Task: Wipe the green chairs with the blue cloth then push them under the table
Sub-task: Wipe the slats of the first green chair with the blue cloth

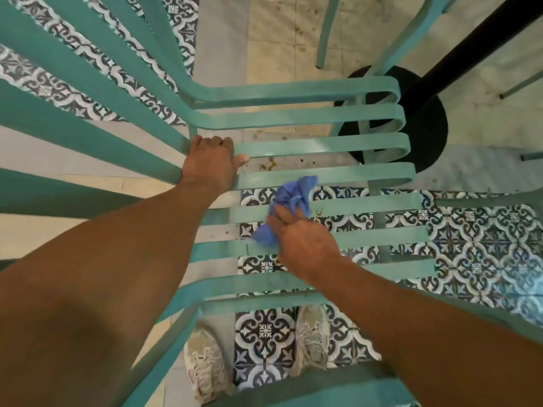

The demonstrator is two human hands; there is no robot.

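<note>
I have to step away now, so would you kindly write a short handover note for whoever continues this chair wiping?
Left hand: grips the green chair where seat meets back, steadying it.
Right hand: holds the bunched blue cloth on the middle seat slats.
Done: wiping of this seat is under way; how much is clean cannot be told.
Left: finish the slats and back, push the chair towards the black table base, then do the second chair beyond.

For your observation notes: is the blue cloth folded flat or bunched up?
Bunched: the crumpled blue cloth shows creases, gripped by the right hand.
</note>
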